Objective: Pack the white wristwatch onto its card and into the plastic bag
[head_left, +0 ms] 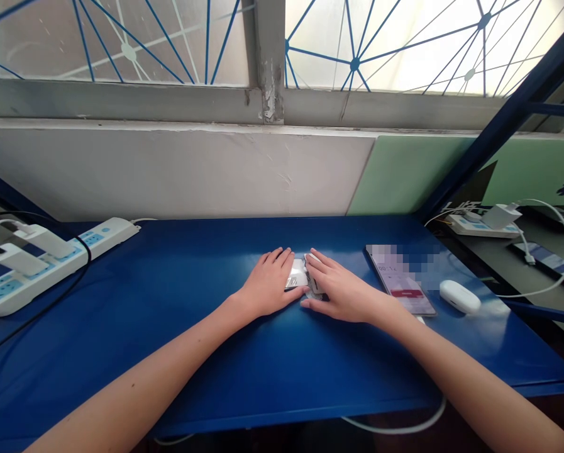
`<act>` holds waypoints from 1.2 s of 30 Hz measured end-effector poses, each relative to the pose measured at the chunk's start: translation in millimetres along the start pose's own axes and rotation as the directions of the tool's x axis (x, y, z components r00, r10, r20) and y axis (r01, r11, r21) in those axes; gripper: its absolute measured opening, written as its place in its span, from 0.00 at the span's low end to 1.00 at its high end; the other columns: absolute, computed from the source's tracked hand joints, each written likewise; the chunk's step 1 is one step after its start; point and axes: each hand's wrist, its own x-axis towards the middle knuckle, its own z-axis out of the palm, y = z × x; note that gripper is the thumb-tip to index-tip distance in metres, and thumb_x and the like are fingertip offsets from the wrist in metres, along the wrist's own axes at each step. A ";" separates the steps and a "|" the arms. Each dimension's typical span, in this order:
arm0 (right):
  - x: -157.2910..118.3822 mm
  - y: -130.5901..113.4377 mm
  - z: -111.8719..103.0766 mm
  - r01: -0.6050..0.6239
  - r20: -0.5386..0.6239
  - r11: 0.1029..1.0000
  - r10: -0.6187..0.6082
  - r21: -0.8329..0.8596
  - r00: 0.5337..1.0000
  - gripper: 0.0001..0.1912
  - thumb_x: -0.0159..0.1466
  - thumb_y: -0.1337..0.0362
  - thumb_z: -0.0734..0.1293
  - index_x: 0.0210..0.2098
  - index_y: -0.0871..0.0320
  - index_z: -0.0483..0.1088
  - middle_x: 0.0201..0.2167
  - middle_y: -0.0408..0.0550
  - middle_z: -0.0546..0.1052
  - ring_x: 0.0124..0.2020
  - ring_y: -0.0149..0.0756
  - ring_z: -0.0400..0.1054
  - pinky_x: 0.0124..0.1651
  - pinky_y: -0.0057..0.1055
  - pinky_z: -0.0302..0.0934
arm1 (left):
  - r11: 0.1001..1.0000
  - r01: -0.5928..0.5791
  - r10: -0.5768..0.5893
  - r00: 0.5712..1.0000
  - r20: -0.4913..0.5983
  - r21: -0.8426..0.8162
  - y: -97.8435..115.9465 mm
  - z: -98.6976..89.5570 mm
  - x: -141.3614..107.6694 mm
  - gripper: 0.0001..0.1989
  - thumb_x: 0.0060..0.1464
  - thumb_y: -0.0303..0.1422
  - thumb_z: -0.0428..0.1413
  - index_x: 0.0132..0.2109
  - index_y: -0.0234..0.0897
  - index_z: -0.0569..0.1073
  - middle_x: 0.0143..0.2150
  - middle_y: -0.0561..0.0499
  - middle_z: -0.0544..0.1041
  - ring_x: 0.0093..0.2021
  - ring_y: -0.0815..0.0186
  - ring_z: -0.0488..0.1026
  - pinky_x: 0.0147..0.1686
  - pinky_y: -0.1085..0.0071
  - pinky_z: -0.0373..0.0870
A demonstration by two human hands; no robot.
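My left hand (267, 284) lies nearly flat over a small white packet-like piece (298, 274) with a dark printed edge, fingers stretched out and thumb pointing right. Close beside it, my right hand (336, 286) rests palm down on a second small whitish and clear piece (315, 286). Its fingers reach out over the top and its thumb is apart, near the left thumb. Both hands cover much of the two pieces, so I cannot tell exactly what they are or whether they are joined.
On the blue desk (144, 352), a phone (407, 283) and a white earbud case (459, 297) lie to the right. A white power strip (112, 233) with plugged-in chargers and a black cable (50, 305) are on the left. A blue metal post (480, 151) slants up at right.
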 end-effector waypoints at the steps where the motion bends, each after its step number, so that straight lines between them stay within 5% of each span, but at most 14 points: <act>1: -0.1 1.6 -0.5 0.016 -0.020 1.000 -0.016 -0.006 1.000 0.28 0.63 0.50 0.65 0.56 0.63 0.67 0.59 0.64 0.69 0.67 0.59 0.50 0.65 0.55 0.55 | 1.000 0.001 -0.001 1.000 0.000 -0.004 0.2 -0.3 -0.1 0.38 0.60 0.55 0.45 0.66 0.29 0.60 0.67 0.36 0.60 0.67 0.47 0.55 0.63 0.54 0.53; 5: -1.2 5.7 0.8 0.062 -0.052 0.998 -0.062 0.002 0.997 0.23 0.64 0.53 0.65 0.52 0.63 0.70 0.58 0.63 0.69 0.67 0.58 0.52 0.64 0.53 0.57 | 1.000 0.005 -0.005 1.000 0.000 -0.015 0.7 -0.8 -0.5 0.37 0.60 0.54 0.46 0.66 0.32 0.60 0.67 0.37 0.60 0.67 0.47 0.55 0.63 0.53 0.53; 24: -2.0 4.3 -4.1 0.070 0.054 0.988 -0.078 0.137 0.995 0.31 0.60 0.43 0.67 0.49 0.65 0.71 0.69 0.64 0.54 0.70 0.57 0.43 0.68 0.48 0.50 | 1.000 -0.012 0.012 1.000 -0.003 0.008 -1.6 3.0 0.8 0.37 0.62 0.54 0.42 0.66 0.31 0.59 0.67 0.37 0.60 0.67 0.48 0.54 0.63 0.54 0.52; 29: -0.2 9.0 0.8 0.079 0.075 0.972 -0.098 0.222 0.992 0.36 0.59 0.43 0.68 0.56 0.65 0.66 0.70 0.63 0.48 0.71 0.53 0.40 0.68 0.47 0.47 | 1.000 -0.025 0.024 1.000 0.008 0.019 -4.2 2.6 0.5 0.36 0.63 0.53 0.41 0.66 0.30 0.59 0.68 0.38 0.59 0.68 0.49 0.53 0.63 0.55 0.52; 36: 3.5 15.5 1.6 0.065 0.049 0.971 -0.079 0.231 0.996 0.30 0.59 0.42 0.67 0.47 0.63 0.72 0.70 0.61 0.48 0.69 0.55 0.47 0.64 0.46 0.55 | 0.999 -0.039 0.039 0.999 -0.011 0.018 -6.8 5.7 0.1 0.37 0.63 0.54 0.41 0.67 0.28 0.57 0.68 0.38 0.59 0.67 0.49 0.54 0.63 0.54 0.52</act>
